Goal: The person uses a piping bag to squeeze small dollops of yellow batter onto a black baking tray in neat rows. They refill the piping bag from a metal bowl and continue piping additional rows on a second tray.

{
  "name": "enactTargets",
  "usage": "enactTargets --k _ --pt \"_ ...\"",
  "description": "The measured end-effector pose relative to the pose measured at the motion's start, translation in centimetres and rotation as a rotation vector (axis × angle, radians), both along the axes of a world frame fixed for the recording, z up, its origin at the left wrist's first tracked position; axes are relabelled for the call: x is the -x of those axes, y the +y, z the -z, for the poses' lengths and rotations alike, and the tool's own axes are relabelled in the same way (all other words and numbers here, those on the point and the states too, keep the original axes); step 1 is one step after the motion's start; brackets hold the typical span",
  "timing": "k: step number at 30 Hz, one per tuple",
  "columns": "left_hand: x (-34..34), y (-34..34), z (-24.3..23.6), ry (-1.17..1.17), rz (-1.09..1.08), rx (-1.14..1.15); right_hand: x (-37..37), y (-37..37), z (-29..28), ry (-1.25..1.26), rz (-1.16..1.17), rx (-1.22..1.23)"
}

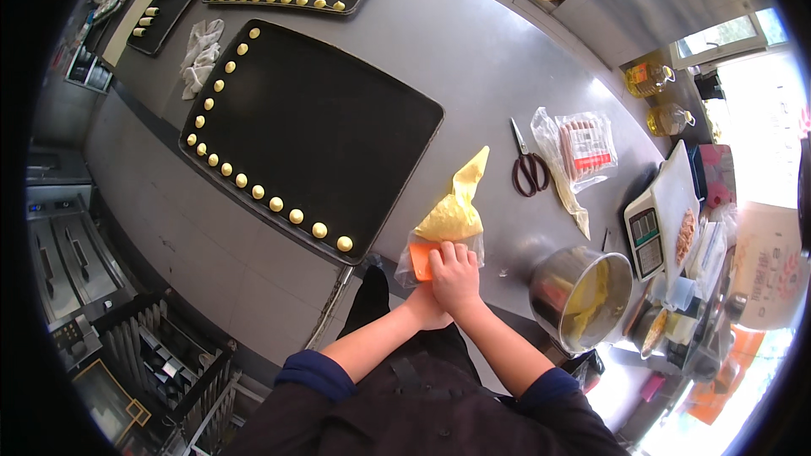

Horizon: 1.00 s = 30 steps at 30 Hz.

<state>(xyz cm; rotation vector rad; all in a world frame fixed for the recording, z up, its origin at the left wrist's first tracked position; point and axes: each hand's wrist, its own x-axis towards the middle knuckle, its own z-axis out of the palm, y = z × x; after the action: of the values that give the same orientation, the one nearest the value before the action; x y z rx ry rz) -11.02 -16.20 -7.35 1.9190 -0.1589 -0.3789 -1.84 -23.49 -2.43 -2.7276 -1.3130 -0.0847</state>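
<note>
Near the table's front edge, at about six o'clock in the view, both hands meet over a flat orange plastic scraper (420,261). The right hand (457,274) lies on top with its fingers curled down onto the scraper. The left hand (425,311) is tucked under the right one, so I cannot tell how open it is. The scraper presses on a clear plastic piping bag full of yellow batter (454,211), whose tip points to one o'clock. At ten o'clock from the hands lies a big black baking tray (338,118) with small yellow dots along its edge. At three o'clock stands a round metal pot (579,294) on the grey metal table (473,51).
</note>
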Motion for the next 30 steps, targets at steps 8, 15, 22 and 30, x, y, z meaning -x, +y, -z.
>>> enactTargets --k 8,15,22,30 --pt "-1.3 0.7 -1.9 -0.232 0.079 -0.121 -3.8 3.9 -0.7 0.147 -0.02 -0.138" --pt "0.4 5.9 -3.9 -0.54 0.003 -0.552 -8.8 -5.8 -1.6 0.824 1.028 -1.213" --pt "-1.2 10.9 -4.1 -0.573 -0.103 -0.67 -3.2 -11.4 6.4 0.974 1.401 -1.254" --pt "-12.0 11.4 -16.9 -0.755 -0.09 -0.303 2.9 -10.7 2.7 1.115 0.853 -0.819"
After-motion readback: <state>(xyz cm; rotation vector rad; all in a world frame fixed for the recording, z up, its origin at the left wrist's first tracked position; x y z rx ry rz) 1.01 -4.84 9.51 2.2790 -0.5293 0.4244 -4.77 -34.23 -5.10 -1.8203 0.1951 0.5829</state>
